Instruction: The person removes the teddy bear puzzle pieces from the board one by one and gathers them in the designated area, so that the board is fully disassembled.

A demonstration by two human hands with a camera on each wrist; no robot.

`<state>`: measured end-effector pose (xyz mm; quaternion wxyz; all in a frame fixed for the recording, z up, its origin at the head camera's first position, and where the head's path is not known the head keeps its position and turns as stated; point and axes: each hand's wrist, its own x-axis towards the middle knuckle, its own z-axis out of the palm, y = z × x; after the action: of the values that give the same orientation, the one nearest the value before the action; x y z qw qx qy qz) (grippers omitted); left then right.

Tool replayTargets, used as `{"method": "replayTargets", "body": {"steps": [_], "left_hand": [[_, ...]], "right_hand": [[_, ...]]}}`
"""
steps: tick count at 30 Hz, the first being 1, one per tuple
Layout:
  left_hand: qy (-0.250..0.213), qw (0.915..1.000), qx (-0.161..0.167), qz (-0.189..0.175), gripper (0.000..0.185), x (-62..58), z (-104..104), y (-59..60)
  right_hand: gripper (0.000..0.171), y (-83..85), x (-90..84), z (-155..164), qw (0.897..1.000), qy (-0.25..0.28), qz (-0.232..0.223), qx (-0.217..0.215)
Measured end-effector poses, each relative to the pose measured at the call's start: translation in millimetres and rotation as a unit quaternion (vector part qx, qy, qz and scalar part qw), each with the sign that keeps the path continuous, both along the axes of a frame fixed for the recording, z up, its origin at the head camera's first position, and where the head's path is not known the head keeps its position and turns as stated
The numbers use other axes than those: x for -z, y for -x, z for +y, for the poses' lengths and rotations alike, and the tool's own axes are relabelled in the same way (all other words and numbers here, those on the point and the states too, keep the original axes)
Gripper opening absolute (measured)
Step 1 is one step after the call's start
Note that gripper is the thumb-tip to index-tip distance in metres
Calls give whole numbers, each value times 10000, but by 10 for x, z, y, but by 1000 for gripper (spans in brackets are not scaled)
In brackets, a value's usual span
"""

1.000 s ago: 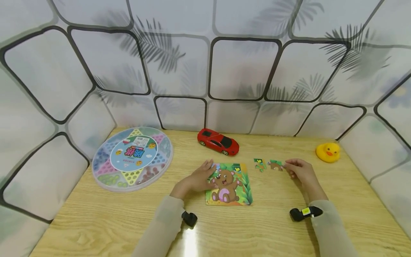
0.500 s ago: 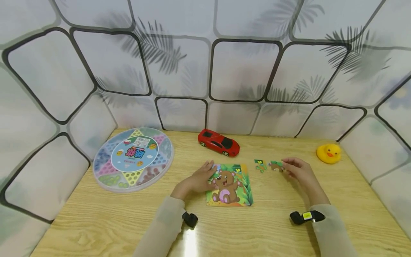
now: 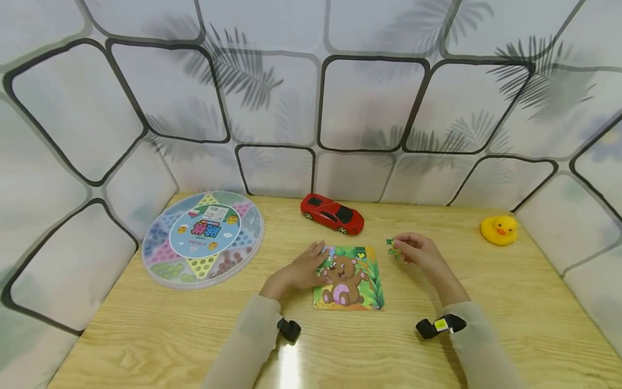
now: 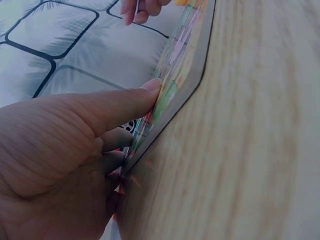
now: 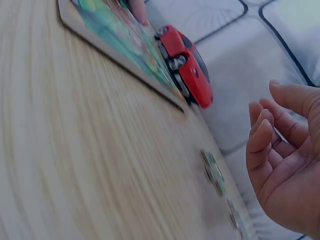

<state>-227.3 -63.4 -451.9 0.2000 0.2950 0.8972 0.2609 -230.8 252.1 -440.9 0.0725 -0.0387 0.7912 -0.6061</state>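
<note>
A bear picture puzzle board (image 3: 352,281) lies flat on the wooden table (image 3: 486,324). My left hand (image 3: 311,259) rests on the board's left edge, fingers stretched onto it; the left wrist view shows a fingertip (image 4: 152,85) pressing the board (image 4: 185,55). My right hand (image 3: 413,249) hovers just right of the board, beside a small green loose puzzle piece (image 3: 390,246). In the right wrist view this hand (image 5: 285,160) has loosely curved fingers and holds nothing, with two loose pieces (image 5: 212,172) lying on the table under it.
A red toy car (image 3: 332,214) stands behind the board. A round clear checkers box (image 3: 204,237) sits at the left, a yellow rubber duck (image 3: 499,229) at the far right. Padded walls (image 3: 364,102) enclose the table on three sides.
My right hand has slid left, from the right-hand loose piece to the one nearer the board; it now covers the brown piece. The left hand has stayed on the board.
</note>
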Motion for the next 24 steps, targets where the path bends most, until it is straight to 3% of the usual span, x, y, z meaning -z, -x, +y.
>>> {"method": "replayTargets", "body": {"steps": [11, 16, 24], "left_hand": [[-11, 10000, 16, 37, 77, 11, -6, 5], [14, 10000, 30, 58, 77, 1, -5, -3], [21, 10000, -7, 50, 77, -17, -1, -12]], "right_hand": [[35, 5, 16, -472, 9976, 335, 13, -608], [39, 3, 72, -654, 9956, 293, -180, -872], [45, 35, 107, -920, 9937, 184, -557, -955]]}}
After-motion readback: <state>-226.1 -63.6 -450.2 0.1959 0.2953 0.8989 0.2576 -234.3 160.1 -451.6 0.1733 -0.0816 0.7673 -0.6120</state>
